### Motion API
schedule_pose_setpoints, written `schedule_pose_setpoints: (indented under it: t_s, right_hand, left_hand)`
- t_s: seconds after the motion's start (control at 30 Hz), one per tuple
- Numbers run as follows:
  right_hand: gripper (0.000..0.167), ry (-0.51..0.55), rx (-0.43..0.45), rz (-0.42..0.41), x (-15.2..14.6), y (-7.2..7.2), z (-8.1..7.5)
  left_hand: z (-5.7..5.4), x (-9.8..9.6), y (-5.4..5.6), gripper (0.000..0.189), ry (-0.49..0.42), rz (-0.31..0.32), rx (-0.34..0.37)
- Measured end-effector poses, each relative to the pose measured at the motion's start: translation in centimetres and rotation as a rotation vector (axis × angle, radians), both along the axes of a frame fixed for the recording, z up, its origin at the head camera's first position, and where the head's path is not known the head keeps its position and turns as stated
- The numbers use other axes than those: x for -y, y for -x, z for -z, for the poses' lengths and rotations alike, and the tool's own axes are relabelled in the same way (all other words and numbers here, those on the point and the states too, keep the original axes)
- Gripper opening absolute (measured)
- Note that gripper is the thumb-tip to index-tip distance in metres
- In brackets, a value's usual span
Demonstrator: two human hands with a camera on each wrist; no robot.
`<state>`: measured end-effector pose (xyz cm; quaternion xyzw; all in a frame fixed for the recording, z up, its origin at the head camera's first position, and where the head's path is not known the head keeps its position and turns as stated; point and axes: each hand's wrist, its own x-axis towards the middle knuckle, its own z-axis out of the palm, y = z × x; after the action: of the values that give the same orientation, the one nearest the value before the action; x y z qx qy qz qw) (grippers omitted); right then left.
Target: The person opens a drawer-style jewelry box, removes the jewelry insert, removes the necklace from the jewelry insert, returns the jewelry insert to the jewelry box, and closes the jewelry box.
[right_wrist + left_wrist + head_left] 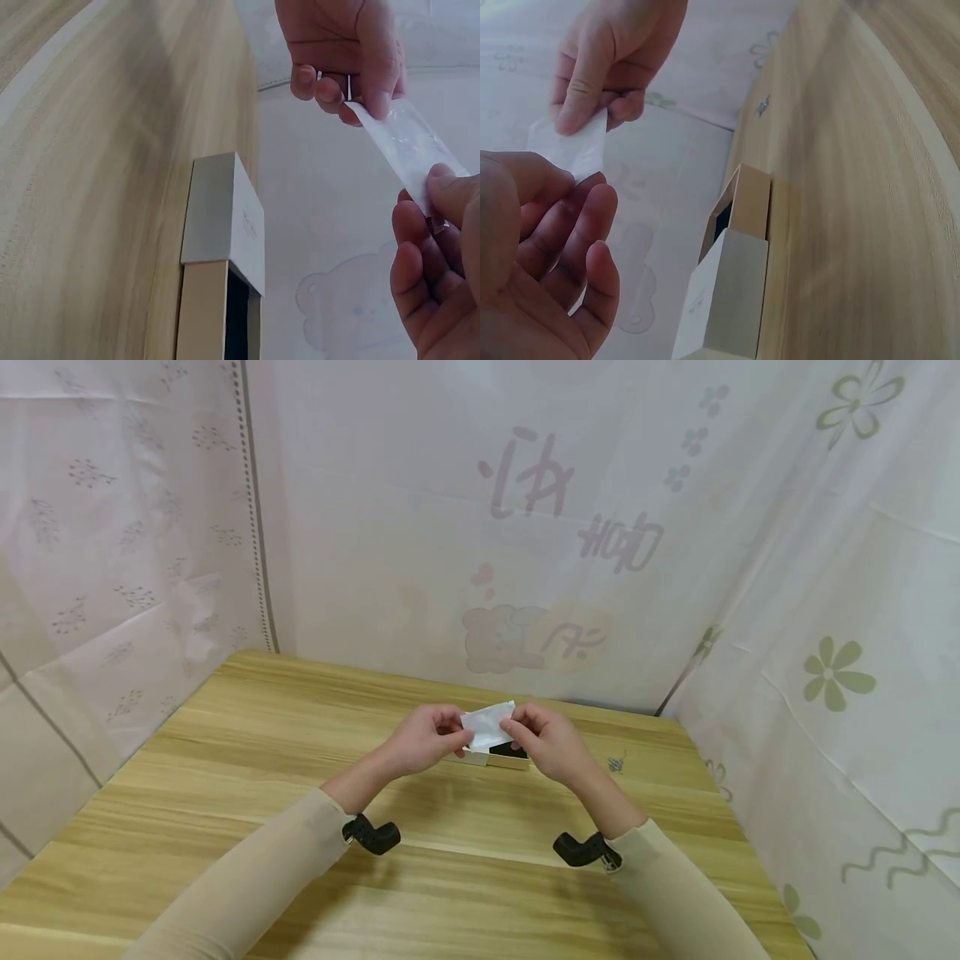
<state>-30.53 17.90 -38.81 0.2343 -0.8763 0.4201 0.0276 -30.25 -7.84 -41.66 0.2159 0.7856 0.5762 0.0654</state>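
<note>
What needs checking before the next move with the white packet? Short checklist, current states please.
1. Left grip has the white packet: ok, pinched at one end.
2. Right grip has the other end: ok, pinched.
3. Packet still sealed: cannot tell, fingers cover its ends.
4. Packet clear of the box: ok, held above it, apart.
5. Box open: ok, tan tray juts partly out of the white sleeve.
6. Small silvery item out of the way: ok, on the table right of both hands.
</note>
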Motion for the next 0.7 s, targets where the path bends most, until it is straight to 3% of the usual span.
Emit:
schedule_pose_setpoints:
  t_s: [0.33,0.53,0.7]
  right_hand:
    - [0.019,-0.003,-0.016,0.054,0.02,-0.22,-0.06]
    - [0.02,0.035,0.032,0.018,-0.27,-0.01,0.3]
    - [0.022,-0.007,0.022,0.001,-0.56,0.1,0.45]
  left_hand:
    - [-0.25,-0.29,-0.15,0.018,-0.007,-0.01,-0.008]
    - [-0.26,-0.3,-0.1,0.027,-0.03,-0.059,-0.026]
    - [-0.19,-0.33,0.05,0.026,-0.045,-0.074,-0.051]
